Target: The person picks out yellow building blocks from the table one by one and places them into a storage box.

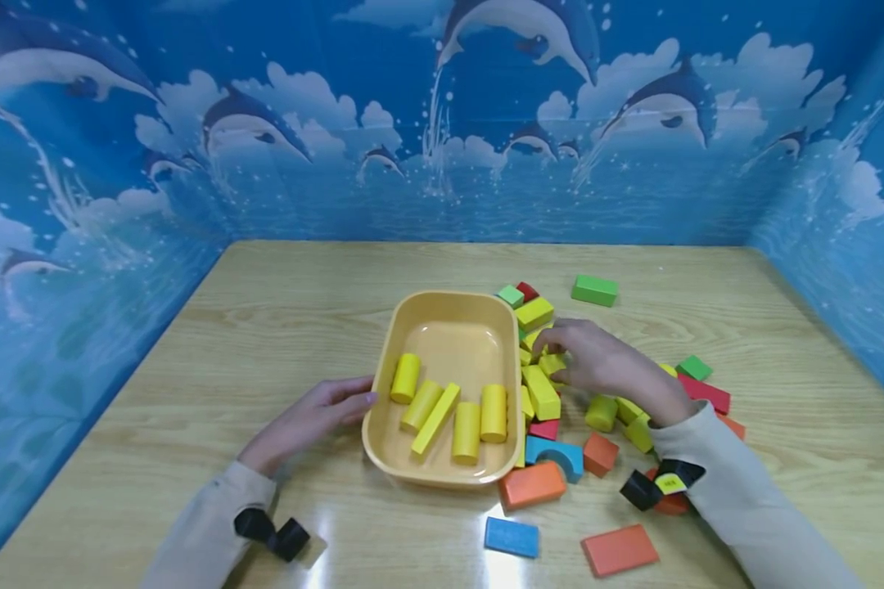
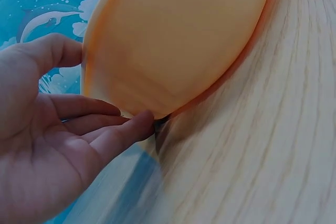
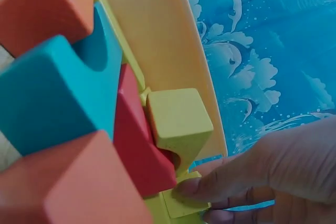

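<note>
A beige plastic tray (image 1: 457,323) holds several yellow cylinders and a long yellow block (image 1: 436,420). At its left side my left hand (image 1: 331,409) grips the wall; in the left wrist view, the fingers of my left hand (image 2: 58,124) meet the tray's edge and underside (image 2: 178,35). My right hand (image 1: 597,360) reaches into the pile of blocks along the tray's right side. The right wrist view has the thumb and fingers of my right hand (image 3: 252,177) pinching a small yellow block (image 3: 184,203), beside a red block (image 3: 136,135) and a notched yellow block (image 3: 181,116).
A blue arch block (image 1: 556,454) and an orange block (image 1: 533,486) lie by the tray's near right corner. Closer to me are a blue block (image 1: 511,537) and a red-orange block (image 1: 619,550). A green block (image 1: 595,290) sits farther back. Dolphin-print sheeting (image 1: 442,164) surrounds the table.
</note>
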Available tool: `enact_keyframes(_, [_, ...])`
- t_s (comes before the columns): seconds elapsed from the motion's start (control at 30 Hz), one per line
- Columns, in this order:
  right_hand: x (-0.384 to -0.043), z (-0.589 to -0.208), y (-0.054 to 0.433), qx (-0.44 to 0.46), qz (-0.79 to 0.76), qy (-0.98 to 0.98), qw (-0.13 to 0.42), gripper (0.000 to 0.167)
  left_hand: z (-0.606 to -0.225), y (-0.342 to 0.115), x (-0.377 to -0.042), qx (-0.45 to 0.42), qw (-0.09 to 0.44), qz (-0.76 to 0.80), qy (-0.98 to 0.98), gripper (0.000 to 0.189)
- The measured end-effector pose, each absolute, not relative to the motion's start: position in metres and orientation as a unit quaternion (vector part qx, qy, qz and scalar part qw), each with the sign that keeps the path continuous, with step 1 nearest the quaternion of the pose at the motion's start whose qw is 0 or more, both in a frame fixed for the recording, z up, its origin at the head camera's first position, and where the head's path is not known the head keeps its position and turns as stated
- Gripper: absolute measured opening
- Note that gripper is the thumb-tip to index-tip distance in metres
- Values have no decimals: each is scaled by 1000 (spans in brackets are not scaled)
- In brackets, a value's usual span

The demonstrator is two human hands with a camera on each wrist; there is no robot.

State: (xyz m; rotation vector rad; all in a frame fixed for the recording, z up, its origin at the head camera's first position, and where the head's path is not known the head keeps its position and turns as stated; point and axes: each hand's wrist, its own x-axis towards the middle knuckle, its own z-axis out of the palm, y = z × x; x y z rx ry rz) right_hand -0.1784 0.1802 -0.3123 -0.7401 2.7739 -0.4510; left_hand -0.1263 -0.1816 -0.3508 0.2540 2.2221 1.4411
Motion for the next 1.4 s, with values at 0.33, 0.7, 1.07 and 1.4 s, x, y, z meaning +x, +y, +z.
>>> enact_keyframes(0.33, [-179,-315,183,-267,-156,945,109,26,-352,-181,-128,99,225,514,822,60])
enact_keyframes(0.7, [-171,-308,176,-293,-199,935,-8,32,-351,-181,-123,95,199,527,821,65])
enact_keyframes(1.07, [-143,-322,124,-392,-270,877,-59,29,-353,-184,-124,142,194,540,806,63])
enact_keyframes(1.4, [-145,-332,112,-384,-210,895,-86,16,-355,-185,-125,140,192,522,819,62])
